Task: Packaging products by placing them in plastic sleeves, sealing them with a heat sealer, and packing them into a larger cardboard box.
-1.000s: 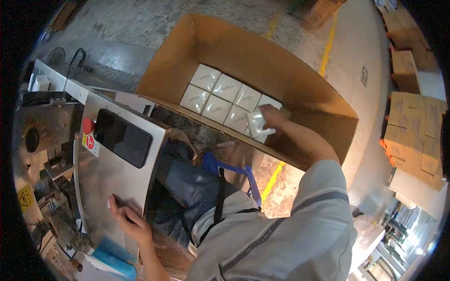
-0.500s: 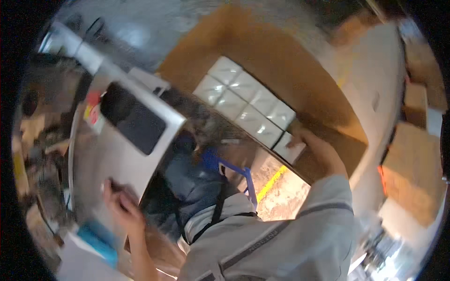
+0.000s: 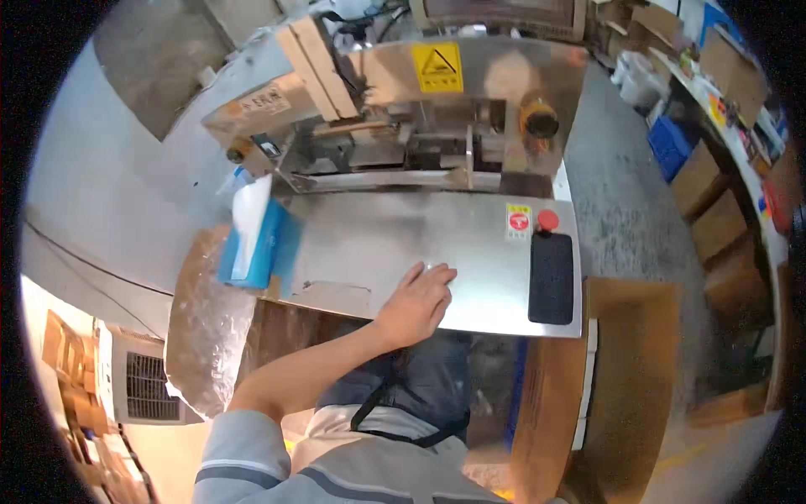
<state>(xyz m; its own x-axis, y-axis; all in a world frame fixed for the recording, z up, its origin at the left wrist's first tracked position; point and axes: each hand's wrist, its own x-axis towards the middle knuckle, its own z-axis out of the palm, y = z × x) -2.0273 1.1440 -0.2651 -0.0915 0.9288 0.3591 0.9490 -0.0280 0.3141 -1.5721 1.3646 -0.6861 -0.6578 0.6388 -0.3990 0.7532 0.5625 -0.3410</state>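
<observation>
My left hand point(image 3: 417, 304) rests at the front part of a brushed-metal machine top point(image 3: 361, 244), its fingers slightly bent and apart, with nothing visible in them. No part of my right hand shows. Right of the left hand, a black flat panel point(image 3: 551, 279) is set by the machine's edge, with a red push button point(image 3: 547, 220) just behind it. At the left end of the metal top stands a blue box point(image 3: 267, 244) with white tissue-like sheets sticking out.
An open cardboard box point(image 3: 631, 370) at my right holds white packages point(image 3: 585, 388), mostly hidden by its near wall. Behind the metal top rises the machine's housing point(image 3: 378, 71) with a yellow warning sign point(image 3: 437, 67). Clear plastic wrap point(image 3: 214, 311) hangs at the left.
The view has swung from the cardboard box to the machine. My right hand, earlier at the white packages in the box, is out of sight. My left hand now rests on the metal top.
</observation>
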